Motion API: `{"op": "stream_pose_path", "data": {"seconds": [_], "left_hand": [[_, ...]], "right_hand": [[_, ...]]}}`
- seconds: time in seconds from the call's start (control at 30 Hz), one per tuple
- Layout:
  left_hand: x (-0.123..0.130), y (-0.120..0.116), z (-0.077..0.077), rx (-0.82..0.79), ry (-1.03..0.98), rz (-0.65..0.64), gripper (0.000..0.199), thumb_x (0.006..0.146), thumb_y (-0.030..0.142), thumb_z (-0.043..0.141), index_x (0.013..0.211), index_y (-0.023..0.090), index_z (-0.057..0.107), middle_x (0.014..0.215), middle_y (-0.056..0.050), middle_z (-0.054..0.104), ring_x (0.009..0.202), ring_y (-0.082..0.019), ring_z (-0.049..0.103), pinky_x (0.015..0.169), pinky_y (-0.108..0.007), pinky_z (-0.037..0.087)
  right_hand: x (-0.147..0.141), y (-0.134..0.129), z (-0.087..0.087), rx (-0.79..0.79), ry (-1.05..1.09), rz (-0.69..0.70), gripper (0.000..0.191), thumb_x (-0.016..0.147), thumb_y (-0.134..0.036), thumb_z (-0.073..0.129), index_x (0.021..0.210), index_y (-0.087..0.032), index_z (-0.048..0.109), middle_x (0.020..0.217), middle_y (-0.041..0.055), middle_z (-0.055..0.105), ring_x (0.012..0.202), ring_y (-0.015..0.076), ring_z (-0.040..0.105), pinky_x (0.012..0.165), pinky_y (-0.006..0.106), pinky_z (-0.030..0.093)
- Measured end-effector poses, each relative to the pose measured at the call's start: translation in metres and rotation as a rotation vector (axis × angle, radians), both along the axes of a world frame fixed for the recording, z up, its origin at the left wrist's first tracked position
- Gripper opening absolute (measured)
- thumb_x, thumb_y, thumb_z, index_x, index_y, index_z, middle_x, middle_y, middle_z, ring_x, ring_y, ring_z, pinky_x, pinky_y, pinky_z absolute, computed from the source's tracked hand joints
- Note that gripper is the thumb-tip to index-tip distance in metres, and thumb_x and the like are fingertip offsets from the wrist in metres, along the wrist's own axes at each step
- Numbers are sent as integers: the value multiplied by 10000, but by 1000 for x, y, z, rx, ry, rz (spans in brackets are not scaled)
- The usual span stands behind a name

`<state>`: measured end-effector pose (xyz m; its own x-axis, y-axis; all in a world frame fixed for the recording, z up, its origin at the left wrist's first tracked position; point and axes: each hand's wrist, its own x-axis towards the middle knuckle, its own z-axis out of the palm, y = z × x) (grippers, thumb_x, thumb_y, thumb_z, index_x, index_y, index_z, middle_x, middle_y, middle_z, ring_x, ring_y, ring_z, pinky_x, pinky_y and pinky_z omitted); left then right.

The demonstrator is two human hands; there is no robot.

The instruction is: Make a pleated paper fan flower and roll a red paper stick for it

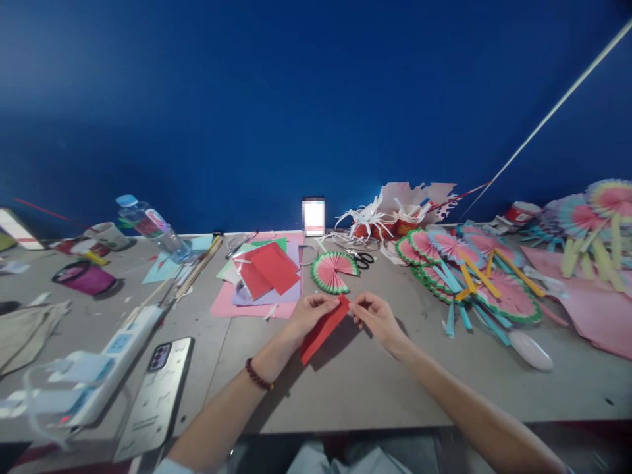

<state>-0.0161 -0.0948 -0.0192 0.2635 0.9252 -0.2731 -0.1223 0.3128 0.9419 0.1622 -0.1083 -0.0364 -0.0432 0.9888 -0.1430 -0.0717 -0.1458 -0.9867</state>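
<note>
A folded strip of red paper (323,331) slants above the grey table between my hands. My left hand (316,313) grips its upper part, thumb on top. At the strip's top right corner, my right hand (374,315) pinches the edge with thumb and forefinger. Just beyond my hands lies a pleated paper fan (332,271), pink with a green rim and a gap on its right side. Black-handled scissors (364,261) rest beside the fan. Left of it, red paper sheets (276,266) lie on purple and pink sheets (224,306).
Finished paper fans (508,293) with coloured strips pile up on the right, near a white computer mouse (530,350). To the left are a power strip (118,362), a phone (157,395) and a tilted water bottle (153,227). A small lit screen (314,217) stands against the blue wall.
</note>
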Motion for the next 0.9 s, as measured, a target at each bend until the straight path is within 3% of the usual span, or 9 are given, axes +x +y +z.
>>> {"op": "stream_pose_path", "data": {"seconds": [0.33,0.53,0.9], "left_hand": [[2,-3,3,97,-6,-2,402,607,529,818,643,152,683,627,-19,678,555,-136,591,572,-248,448],[4,-7,4,51,18,-90,396,650,530,785,654,155,655,619,-27,668,544,-141,586,543,-250,430],[8,-5,-6,192,157,-169,392,687,515,756,571,159,640,580,-8,582,560,-113,469,537,-253,346]], "right_hand": [[-1,-4,5,-16,39,36,446,615,-565,793,651,-174,582,530,-21,585,478,95,519,477,215,428],[0,-5,9,5,98,136,433,700,-574,729,816,-164,649,635,1,634,560,125,559,552,250,465],[-6,-7,10,-20,-1,5,472,591,-594,787,625,-154,616,565,-11,572,543,102,463,502,219,355]]}}
